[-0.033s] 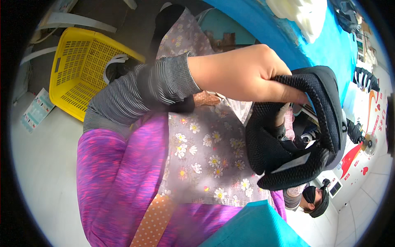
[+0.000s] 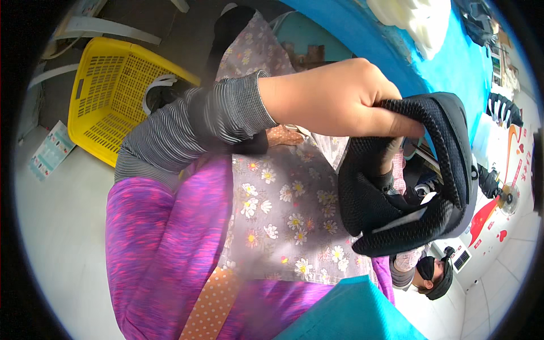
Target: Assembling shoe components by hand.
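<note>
My left hand (image 2: 371,102), in a grey striped sleeve, is closed on the top edge of a black mesh piece that looks like a shoe upper (image 2: 396,226). The thumb lies along the edge, and the other fingers curl out of sight behind it. The upper hangs with its opening toward me, a pale label (image 2: 399,221) partly showing inside and a small loop on its far side. Through the opening shows a bit of my right hand (image 2: 391,156) above a dark cuff; its fingers are hidden behind the mesh and the left hand.
A yellow plastic basket (image 2: 107,85) with a black-and-white item in it stands on the floor at left. A blue-covered table (image 2: 447,73) runs along the upper right, bearing white pieces (image 2: 413,22) and black striped uppers (image 2: 504,110). Another person (image 2: 433,275) sits at lower right.
The lower flap of the upper has risen slightly, covering more of the pale label. My left hand has shifted up a little and keeps its hold.
</note>
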### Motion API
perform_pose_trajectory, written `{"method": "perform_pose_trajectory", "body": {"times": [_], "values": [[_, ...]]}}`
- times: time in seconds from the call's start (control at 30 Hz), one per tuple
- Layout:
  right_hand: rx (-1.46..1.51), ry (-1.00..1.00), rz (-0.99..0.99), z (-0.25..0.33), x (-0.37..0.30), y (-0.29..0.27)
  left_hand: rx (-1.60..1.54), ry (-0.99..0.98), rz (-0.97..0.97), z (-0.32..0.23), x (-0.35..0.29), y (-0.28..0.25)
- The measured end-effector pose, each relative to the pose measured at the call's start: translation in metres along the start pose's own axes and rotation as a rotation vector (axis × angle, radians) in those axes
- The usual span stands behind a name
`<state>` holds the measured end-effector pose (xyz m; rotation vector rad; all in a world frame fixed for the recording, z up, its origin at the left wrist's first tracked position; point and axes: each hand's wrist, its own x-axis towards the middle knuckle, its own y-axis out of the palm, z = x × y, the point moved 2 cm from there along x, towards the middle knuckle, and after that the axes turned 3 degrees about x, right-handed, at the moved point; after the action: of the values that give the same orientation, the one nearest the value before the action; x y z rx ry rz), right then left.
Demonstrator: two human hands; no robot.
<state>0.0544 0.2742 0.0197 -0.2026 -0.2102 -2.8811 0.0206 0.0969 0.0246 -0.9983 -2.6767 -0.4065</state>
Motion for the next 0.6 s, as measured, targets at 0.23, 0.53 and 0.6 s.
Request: {"method": "perform_pose_trajectory", "body": {"times": [0.23,0.53,0.6], "values": [[0.117,-0.012,-0.021,-0.006,0.003,-0.009,0.553,0.166,-0.103,-0.015,-0.005,0.0],[0.098,0.089,-0.218,-0.005,-0.013,0.01,0.241,0.018,0.102,-0.017,-0.016,-0.011],[0.439,0.141,0.167,-0.005,0.0,-0.003,0.346,0.098,0.096,-0.014,-0.018,-0.01]]}}
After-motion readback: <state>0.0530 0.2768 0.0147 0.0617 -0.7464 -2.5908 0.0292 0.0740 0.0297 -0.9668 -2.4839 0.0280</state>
